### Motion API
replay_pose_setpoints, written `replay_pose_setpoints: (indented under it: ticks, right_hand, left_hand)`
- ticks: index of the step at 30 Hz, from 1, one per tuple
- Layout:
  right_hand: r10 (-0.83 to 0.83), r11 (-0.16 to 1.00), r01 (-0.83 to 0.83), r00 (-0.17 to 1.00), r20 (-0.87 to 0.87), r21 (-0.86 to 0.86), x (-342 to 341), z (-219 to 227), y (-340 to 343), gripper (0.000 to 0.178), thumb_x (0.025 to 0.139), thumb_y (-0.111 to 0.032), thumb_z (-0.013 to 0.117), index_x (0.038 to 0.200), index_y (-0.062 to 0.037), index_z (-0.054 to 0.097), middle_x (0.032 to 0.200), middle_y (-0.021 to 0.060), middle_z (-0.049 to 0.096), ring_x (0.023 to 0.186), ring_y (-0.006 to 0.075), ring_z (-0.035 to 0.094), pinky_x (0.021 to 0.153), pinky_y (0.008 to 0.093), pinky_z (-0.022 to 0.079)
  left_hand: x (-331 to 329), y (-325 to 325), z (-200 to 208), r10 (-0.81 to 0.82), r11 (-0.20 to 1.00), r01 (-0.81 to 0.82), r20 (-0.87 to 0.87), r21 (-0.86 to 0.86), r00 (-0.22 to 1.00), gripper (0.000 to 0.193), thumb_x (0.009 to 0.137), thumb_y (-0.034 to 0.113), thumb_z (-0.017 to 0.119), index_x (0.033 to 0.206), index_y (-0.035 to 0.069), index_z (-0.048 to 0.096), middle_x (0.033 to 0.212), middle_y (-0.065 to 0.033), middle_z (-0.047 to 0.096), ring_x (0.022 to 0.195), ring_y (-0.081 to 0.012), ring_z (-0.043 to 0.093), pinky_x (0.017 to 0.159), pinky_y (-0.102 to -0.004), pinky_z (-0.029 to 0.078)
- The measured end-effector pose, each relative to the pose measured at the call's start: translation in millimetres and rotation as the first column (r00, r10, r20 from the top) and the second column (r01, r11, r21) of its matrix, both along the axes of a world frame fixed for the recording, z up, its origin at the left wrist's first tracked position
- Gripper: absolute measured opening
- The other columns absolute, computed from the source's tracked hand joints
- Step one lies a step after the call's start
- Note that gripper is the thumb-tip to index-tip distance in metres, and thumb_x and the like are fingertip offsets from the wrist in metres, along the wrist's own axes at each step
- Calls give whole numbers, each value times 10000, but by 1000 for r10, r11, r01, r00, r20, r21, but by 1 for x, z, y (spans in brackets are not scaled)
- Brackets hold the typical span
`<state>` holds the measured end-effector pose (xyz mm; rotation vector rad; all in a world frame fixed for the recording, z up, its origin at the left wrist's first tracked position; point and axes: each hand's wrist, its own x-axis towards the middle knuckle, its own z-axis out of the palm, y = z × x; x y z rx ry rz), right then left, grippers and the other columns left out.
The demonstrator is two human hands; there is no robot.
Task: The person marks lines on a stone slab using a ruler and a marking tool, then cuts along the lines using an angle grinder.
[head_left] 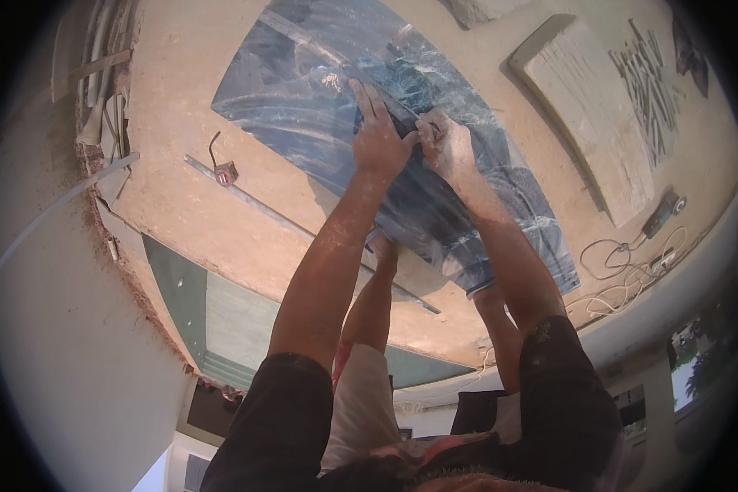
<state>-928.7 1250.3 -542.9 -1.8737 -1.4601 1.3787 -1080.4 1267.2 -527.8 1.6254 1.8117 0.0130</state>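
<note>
For steadiness, the left hand (377, 141), fingers extended, should press evenly on the dark strip (394, 107) across the blue sheet (275, 94) on the floor (176, 123), beside the curled right hand (449, 145), whose grip cannot be told.

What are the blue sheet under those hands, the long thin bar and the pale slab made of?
The blue sheet: perhaps polished tile or stone, mottled, with shine under dusty smears.
The bar: probably metal, straight, dull grey.
The slab: possibly stone or concrete; its matte, streaked face leaves that open.
</note>
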Motion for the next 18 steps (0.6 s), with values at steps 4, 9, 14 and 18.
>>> replay_pose_setpoints:
  ticks: [4, 9, 14, 18]
  right_hand:
    - [-41, 997, 41, 999, -9, 65, 12, -4, -19, 149, 981, -191, 579, 1016, -62, 645, 871, 245, 692, 849, 477, 665, 741, 504, 540]
    - [17, 999, -13, 997, 77, -51, -37, 4, 37, 144, 976, -193, 617, 1024, -68, 670, 894, 236, 703, 861, 453, 680, 730, 461, 545]
    - [-64, 996, 63, 998, 18, 57, -19, -8, 2, 166, 978, -213, 595, 1005, -68, 671, 873, 237, 701, 871, 460, 678, 740, 490, 541]
    - [-68, 998, 68, 998, 2, -1, -17, -4, 3, 195, 965, -235, 567, 975, -62, 656, 939, 248, 703, 914, 465, 670, 793, 533, 532]
  left_hand:
    - [3, 7, 8, -33, 998, 32, -20, -62, 999, 1101, 877, 471, 736, 1554, -127, 105, 1648, -361, -27, 1187, -534, 601, 896, -487, 581]
    - [-6, -6, -17, -75, 995, 76, -21, 71, 997, 1101, 877, 471, 736, 1557, -122, 106, 1639, -375, -30, 1182, -551, 595, 906, -501, 579]
    - [-3, -3, -13, -52, 996, 55, -32, 75, 998, 1077, 900, 476, 699, 1555, -126, 91, 1612, -420, -16, 1143, -567, 608, 884, -539, 578]
    - [-1, 2, -5, -36, 998, 38, -25, 53, 999, 1098, 894, 480, 706, 1560, -115, 68, 1605, -429, 20, 1133, -563, 615, 879, -547, 573]
